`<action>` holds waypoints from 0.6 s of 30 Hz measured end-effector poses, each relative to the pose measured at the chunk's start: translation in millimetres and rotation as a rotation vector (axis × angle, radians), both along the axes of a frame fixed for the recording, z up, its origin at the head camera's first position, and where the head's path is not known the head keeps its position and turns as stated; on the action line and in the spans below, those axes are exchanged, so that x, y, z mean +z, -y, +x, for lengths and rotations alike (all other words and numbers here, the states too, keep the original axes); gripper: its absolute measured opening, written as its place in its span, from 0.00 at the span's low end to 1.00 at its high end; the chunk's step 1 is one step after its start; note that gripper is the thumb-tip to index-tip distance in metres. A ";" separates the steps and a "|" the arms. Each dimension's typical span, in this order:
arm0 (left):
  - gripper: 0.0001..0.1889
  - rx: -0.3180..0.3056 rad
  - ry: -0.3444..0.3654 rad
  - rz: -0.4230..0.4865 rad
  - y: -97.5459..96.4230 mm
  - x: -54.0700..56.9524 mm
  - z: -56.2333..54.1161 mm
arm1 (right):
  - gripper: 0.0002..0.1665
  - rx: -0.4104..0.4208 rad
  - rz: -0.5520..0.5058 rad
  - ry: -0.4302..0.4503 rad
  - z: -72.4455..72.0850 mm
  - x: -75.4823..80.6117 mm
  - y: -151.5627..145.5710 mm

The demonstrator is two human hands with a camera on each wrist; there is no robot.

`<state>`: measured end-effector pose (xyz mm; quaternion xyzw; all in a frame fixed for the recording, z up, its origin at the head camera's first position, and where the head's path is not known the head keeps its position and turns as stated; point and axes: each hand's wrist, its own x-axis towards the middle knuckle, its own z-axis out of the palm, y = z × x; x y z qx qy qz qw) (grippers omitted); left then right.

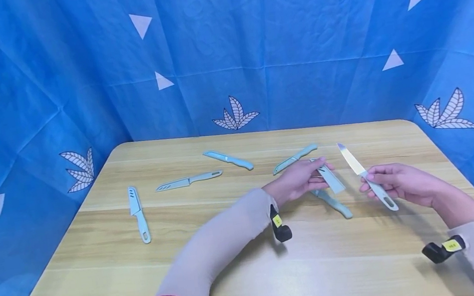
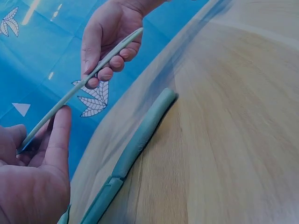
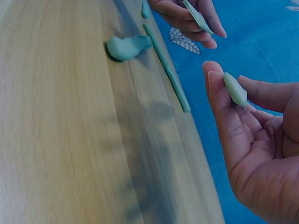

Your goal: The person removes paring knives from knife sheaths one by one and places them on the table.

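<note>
My right hand pinches the pale green handle of a kitchen knife, whose bare blade points up and away over the table. To its left, my left hand holds a pale green blade sheath between thumb and fingers. In the head view, sheath and blade are apart. The right wrist view shows the knife's handle end-on between thumb and fingertips. Below the left hand lies another green knife, its far part hidden by the hand and sheath. A further sheathed knife lies just behind that hand.
On the left of the wooden table lie a wide-bladed sheathed knife, a longer sheathed one and a blue-green one farther back. A blue patterned curtain hangs behind and at both sides.
</note>
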<state>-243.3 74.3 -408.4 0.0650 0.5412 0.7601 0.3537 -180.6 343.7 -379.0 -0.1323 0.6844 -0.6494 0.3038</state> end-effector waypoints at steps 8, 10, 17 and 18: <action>0.24 -0.027 0.014 -0.010 -13.3 -1.9 -3.5 | 0.13 -0.068 0.027 0.023 -1.1 -3.4 -9.0; 0.23 -0.019 0.022 -0.014 -16.6 -2.7 -4.0 | 0.13 -0.075 0.023 0.025 -1.0 -4.0 -11.5; 0.22 0.007 0.025 -0.031 -29.8 -7.4 -4.7 | 0.13 -0.096 0.029 0.031 1.6 -7.1 -20.3; 0.22 0.005 0.021 -0.035 -31.9 -7.8 -4.3 | 0.13 -0.103 0.030 0.035 2.1 -7.7 -21.6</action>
